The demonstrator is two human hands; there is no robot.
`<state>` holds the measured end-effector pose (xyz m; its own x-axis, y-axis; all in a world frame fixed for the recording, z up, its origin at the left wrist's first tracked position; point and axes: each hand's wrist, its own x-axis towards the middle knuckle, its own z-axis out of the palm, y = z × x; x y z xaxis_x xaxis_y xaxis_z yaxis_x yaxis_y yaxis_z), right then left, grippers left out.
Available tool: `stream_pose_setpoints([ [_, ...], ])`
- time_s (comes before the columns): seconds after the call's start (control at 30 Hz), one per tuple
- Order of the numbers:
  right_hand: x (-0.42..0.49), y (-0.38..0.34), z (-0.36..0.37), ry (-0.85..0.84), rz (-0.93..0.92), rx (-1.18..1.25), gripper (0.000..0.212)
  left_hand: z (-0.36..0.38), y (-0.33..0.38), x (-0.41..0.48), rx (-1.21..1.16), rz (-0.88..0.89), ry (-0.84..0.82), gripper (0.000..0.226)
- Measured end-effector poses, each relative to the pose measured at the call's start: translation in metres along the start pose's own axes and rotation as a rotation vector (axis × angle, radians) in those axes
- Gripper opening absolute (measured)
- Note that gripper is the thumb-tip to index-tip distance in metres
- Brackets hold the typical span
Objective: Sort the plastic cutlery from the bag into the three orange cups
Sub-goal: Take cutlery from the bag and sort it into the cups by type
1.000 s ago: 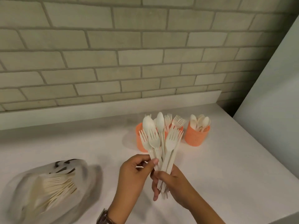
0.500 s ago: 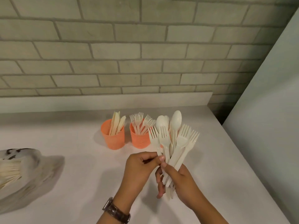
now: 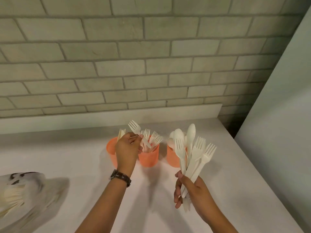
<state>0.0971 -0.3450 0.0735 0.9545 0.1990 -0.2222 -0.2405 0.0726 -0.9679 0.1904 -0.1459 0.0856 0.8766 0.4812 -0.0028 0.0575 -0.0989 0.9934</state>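
Note:
Three orange cups stand in a row on the white counter. The left cup (image 3: pixel 110 148) holds knives, the middle cup (image 3: pixel 149 158) holds forks, the right cup (image 3: pixel 172 158) holds spoons. My left hand (image 3: pixel 127 149) pinches a single white fork (image 3: pixel 137 132) by its handle, tines up, over the middle cup. My right hand (image 3: pixel 190 190) grips a bunch of white cutlery (image 3: pixel 195 153), three forks and a spoon fanned upward, in front of the right cup. The plastic bag (image 3: pixel 25 197) with more cutlery lies at the left edge.
A brick wall (image 3: pixel 134 64) rises behind the counter with a low white backsplash (image 3: pixel 67 121). A pale wall panel (image 3: pixel 277 132) closes off the right side, and the counter's edge runs diagonally at lower right.
My left hand has pulled one fork out of the bunch and carried it left over the middle cup. The right hand stays lower right with the bunch. The view has tilted.

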Motion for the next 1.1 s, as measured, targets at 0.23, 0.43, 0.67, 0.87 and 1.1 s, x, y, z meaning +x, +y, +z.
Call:
stream_pose_setpoints([
  [0.23, 0.011, -0.006, 0.007, 0.053, -0.043, -0.018, 0.014, 0.010, -0.024, 0.005, 0.060, -0.112, -0.097, 0.035],
  [0.43, 0.017, -0.007, 0.014, 0.007, -0.044, -0.036, 0.025, 0.004, 0.012, -0.059, 0.052, 0.041, -0.321, 0.010],
  [0.67, 0.012, -0.009, 0.028, -0.080, -0.065, -0.130, 0.029, 0.003, 0.010, -0.072, 0.023, -0.037, -0.360, 0.013],
  [0.87, 0.010, -0.010, 0.027, -0.097, -0.079, -0.132, 0.032, 0.001, 0.016, -0.072, -0.008, -0.054, -0.390, 0.012],
  [1.1, 0.011, -0.006, 0.021, -0.023, -0.121, -0.086, 0.025, -0.001, 0.018, -0.068, -0.132, -0.095, -0.295, 0.009],
])
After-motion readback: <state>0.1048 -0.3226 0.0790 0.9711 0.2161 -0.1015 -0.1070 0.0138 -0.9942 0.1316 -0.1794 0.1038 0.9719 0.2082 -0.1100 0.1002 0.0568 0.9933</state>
